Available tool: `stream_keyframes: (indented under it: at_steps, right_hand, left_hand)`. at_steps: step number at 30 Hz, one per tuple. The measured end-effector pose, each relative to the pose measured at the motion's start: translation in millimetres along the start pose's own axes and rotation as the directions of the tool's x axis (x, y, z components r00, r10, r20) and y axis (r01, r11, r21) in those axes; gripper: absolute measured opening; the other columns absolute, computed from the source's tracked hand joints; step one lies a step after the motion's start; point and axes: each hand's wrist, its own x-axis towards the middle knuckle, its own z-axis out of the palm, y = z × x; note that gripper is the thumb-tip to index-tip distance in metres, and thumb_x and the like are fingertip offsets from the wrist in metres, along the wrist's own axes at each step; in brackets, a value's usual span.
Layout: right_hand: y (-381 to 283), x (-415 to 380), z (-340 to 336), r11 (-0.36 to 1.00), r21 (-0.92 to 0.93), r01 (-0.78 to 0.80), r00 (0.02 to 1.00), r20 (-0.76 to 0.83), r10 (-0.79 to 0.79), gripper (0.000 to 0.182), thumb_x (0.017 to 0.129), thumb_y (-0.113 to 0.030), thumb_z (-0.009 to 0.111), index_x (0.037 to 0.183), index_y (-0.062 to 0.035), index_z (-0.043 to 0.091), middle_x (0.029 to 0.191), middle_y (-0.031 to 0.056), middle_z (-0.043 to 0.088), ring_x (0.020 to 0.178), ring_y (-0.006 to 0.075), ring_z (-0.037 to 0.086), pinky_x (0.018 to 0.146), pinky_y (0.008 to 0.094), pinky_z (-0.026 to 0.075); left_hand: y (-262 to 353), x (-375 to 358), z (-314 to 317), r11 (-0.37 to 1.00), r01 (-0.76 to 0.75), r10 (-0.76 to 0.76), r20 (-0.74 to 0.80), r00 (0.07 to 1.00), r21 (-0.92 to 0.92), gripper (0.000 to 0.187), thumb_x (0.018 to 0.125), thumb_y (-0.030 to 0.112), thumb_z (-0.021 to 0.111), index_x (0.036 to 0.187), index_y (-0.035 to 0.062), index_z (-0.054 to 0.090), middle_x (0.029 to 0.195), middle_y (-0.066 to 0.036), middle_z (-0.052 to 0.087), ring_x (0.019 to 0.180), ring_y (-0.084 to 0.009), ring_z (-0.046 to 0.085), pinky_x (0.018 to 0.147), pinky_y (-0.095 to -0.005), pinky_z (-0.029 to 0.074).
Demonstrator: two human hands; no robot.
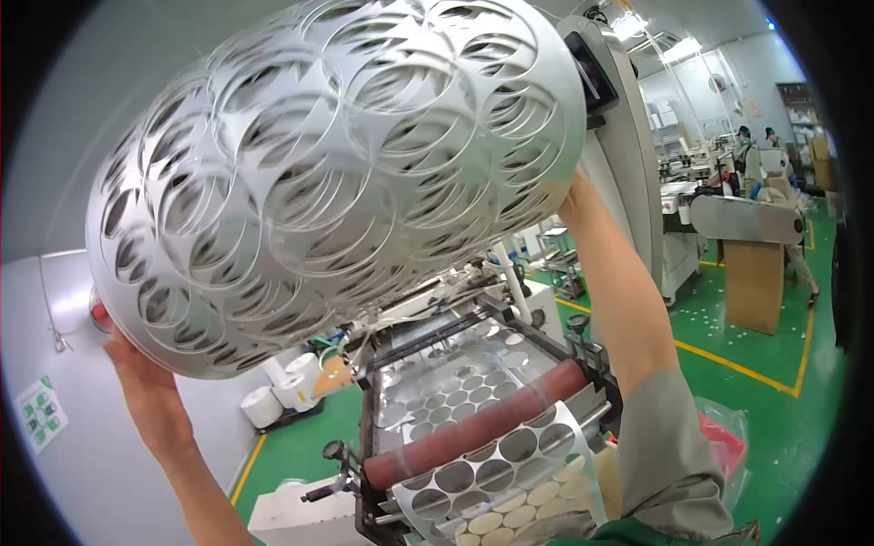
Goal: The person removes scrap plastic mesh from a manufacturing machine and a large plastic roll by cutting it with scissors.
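A large roll of silvery sheet punched with round holes (pixel 364 155) is held up in front of me, tilted with its right end higher. My left hand (pixel 141 369) grips its lower left end, with most of the fingers hidden by the roll. At the right end my right hand (pixel 574 200) holds the edge, its fingers also out of sight behind it. Below the roll stands a machine with a dark red roller (pixel 478 423). A punched web (pixel 569 437) with rows of round holes runs under that roller and hangs down toward me.
A tall grey machine column (pixel 628 155) stands close to my right hand. Several white rolls (pixel 262 408) sit on the floor at left. A cardboard box (pixel 754 287) and two people (pixel 751 155) are farther right. Black knobs (pixel 335 449) project from the machine frame.
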Motion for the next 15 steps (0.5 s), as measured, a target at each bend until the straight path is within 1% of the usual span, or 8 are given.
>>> stream_keyframes:
  at_steps: [3, 5, 7, 9, 11, 12, 14, 15]
  right_hand:
    - [10, -3, 12, 1.000, -0.006, 0.006, 1.000, 0.000, -0.006, 0.045, 0.092, -0.038, 0.052, 0.124, -0.0055, 0.053, 0.117, 0.0086, 0.060, 0.104, 0.0208, 0.059, 0.085, 0.0369, 0.051]
    - [19, -1, 28, 1.000, -0.009, 0.021, 1.000, 0.004, -0.021, 0.047, 0.092, -0.039, 0.052, 0.125, -0.0056, 0.052, 0.116, 0.0082, 0.060, 0.103, 0.0195, 0.059, 0.084, 0.0352, 0.051]
    - [25, -5, 46, 0.998, -0.023, 0.054, 0.999, 0.001, -0.054, 0.048, 0.093, -0.041, 0.052, 0.125, -0.0056, 0.052, 0.115, 0.0079, 0.060, 0.103, 0.0183, 0.059, 0.083, 0.0334, 0.051]
    - [33, -12, 65, 0.998, 0.013, 0.066, 0.998, -0.005, -0.066, 0.050, 0.093, -0.042, 0.052, 0.126, -0.0056, 0.051, 0.115, 0.0075, 0.060, 0.102, 0.0170, 0.059, 0.082, 0.0317, 0.051]
    - [26, -17, 80, 0.975, 0.221, -0.014, 1.000, 0.009, 0.013, 0.046, 0.096, -0.033, 0.049, 0.132, -0.0047, 0.046, 0.120, 0.0090, 0.058, 0.103, 0.0200, 0.060, 0.084, 0.0349, 0.053]
    - [25, -15, 80, 0.972, 0.229, -0.054, 0.998, 0.034, 0.048, 0.050, 0.097, -0.039, 0.044, 0.134, -0.0062, 0.043, 0.121, 0.0078, 0.057, 0.106, 0.0188, 0.058, 0.086, 0.0344, 0.052]
    - [23, -12, 78, 0.976, 0.190, -0.103, 0.994, 0.047, 0.096, 0.057, 0.098, -0.051, 0.032, 0.138, -0.0109, 0.039, 0.125, 0.0051, 0.054, 0.111, 0.0156, 0.054, 0.091, 0.0319, 0.048]
    - [16, -10, 76, 0.972, 0.173, -0.159, 0.984, 0.106, 0.142, 0.057, 0.098, -0.051, 0.035, 0.140, -0.0132, 0.037, 0.125, 0.0048, 0.054, 0.113, 0.0150, 0.053, 0.093, 0.0312, 0.045]
  left_hand:
    - [2, -7, 8, 0.991, 0.109, -0.117, -0.098, 0.988, -0.080, 0.052, 0.100, 0.037, 0.042, 0.139, 0.0034, 0.035, 0.140, -0.005, 0.042, 0.128, -0.0171, 0.040, 0.105, -0.0334, 0.033]
    - [10, -6, 25, 0.988, 0.088, -0.111, -0.179, 0.978, -0.131, 0.051, 0.098, 0.036, 0.046, 0.136, 0.0021, 0.039, 0.136, -0.005, 0.045, 0.123, -0.0165, 0.044, 0.103, -0.0327, 0.034]
    - [14, -3, 36, 0.995, -0.047, 0.004, -0.418, 0.908, -0.092, 0.051, 0.098, 0.037, 0.046, 0.135, 0.0017, 0.040, 0.136, -0.005, 0.046, 0.123, -0.0169, 0.044, 0.104, -0.0333, 0.034]
    - [10, 10, -2, 0.993, -0.072, 0.030, -0.405, 0.914, -0.090, 0.051, 0.097, 0.039, 0.046, 0.134, 0.0042, 0.042, 0.137, -0.005, 0.046, 0.123, -0.0175, 0.045, 0.104, -0.0333, 0.036]
    - [22, 12, 4, 0.970, 0.051, -0.142, -0.386, 0.912, -0.236, 0.052, 0.097, 0.036, 0.049, 0.136, 0.0035, 0.041, 0.137, -0.006, 0.046, 0.122, -0.0183, 0.047, 0.100, -0.0324, 0.041]
    - [25, 10, 15, 0.972, 0.069, -0.166, -0.448, 0.879, -0.225, 0.053, 0.095, 0.039, 0.051, 0.135, 0.0044, 0.043, 0.137, -0.007, 0.047, 0.122, -0.0191, 0.048, 0.100, -0.0335, 0.042]
    - [13, 15, 1, 0.983, 0.013, -0.083, -0.389, 0.917, -0.181, 0.059, 0.094, 0.045, 0.051, 0.135, 0.0043, 0.043, 0.138, -0.008, 0.046, 0.122, -0.0206, 0.047, 0.102, -0.0350, 0.040]
    - [13, 15, 7, 0.985, 0.012, -0.082, -0.411, 0.908, -0.169, 0.062, 0.093, 0.049, 0.051, 0.135, 0.0040, 0.043, 0.138, -0.008, 0.045, 0.123, -0.0215, 0.047, 0.103, -0.0355, 0.040]
